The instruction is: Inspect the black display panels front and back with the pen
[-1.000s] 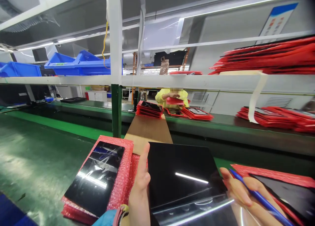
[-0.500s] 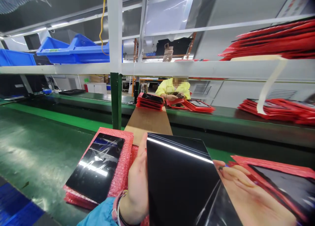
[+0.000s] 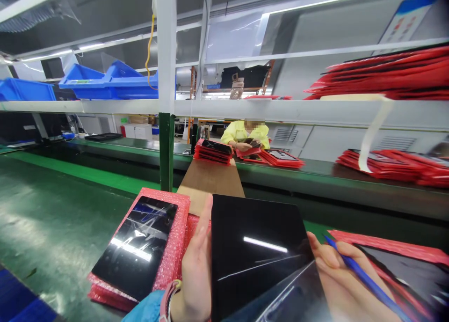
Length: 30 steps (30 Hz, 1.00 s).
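Upright before me is a glossy black screen panel, tilted back, with a light strip mirrored in it. Clear film, creased, covers its lower part. My left hand grips the panel's left edge, thumb or finger pointing up along the side. At the right edge is my right hand, fingers closed around a slim blue pen-like tool whose tip points up and left. Its fingertips are against or very near the panel; I cannot tell if they pinch the film.
Left lies a black screen on pink bubble-wrap pouches; another screen on pink wrap lies right. A brown board leads to stacked red pouches. A shelf beam crosses ahead. Beyond, a person in yellow handles pouches.
The clear film now shows more creases, reaching higher across the panel. The blue tool has come into plain view in my right hand. My view has tipped slightly up.
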Each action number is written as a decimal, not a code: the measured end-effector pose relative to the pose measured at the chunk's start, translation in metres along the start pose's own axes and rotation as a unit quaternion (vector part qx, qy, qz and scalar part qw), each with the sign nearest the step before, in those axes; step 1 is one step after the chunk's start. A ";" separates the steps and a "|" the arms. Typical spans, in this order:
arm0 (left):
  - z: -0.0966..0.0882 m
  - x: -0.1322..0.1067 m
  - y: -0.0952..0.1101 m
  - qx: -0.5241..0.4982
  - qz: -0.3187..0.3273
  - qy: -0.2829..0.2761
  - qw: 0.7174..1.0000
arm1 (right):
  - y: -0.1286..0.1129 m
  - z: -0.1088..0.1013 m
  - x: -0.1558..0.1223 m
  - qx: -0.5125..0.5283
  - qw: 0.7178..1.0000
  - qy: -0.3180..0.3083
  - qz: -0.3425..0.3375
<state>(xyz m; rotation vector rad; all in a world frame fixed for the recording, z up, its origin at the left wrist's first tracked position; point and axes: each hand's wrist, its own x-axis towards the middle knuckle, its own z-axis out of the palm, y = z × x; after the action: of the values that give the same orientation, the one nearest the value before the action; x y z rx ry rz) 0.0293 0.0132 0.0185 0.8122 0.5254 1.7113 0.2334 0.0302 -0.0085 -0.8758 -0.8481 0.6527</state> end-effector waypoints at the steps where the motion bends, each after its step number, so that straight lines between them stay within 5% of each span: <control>1: 0.001 -0.002 0.000 -0.001 -0.003 0.003 1.000 | -0.001 0.002 -0.001 0.016 1.000 0.008 -0.002; 8: 0.004 -0.011 0.002 -0.040 -0.019 -0.051 0.998 | -0.016 0.019 -0.008 0.032 0.997 0.043 -0.049; 12: 0.000 -0.011 -0.007 -0.069 -0.037 -0.020 0.997 | -0.024 0.030 -0.016 0.036 0.997 0.019 -0.071; 18: 0.002 -0.004 -0.007 -0.061 -0.105 0.008 0.993 | -0.023 0.029 -0.012 -0.020 0.995 -0.024 0.091; 22: -0.015 0.009 -0.005 -0.001 -0.187 -0.003 0.982 | 0.007 0.013 0.006 -0.020 0.984 -0.027 0.176; 30: -0.086 0.014 -0.019 0.136 -0.340 0.051 0.929 | 0.114 0.002 0.012 -0.040 0.975 -0.025 0.215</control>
<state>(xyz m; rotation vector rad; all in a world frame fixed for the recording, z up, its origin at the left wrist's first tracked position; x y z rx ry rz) -0.0244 0.0374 -0.0487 0.6266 1.0016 1.0495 0.2211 0.0968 -0.1010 -1.1340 -0.7369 1.0269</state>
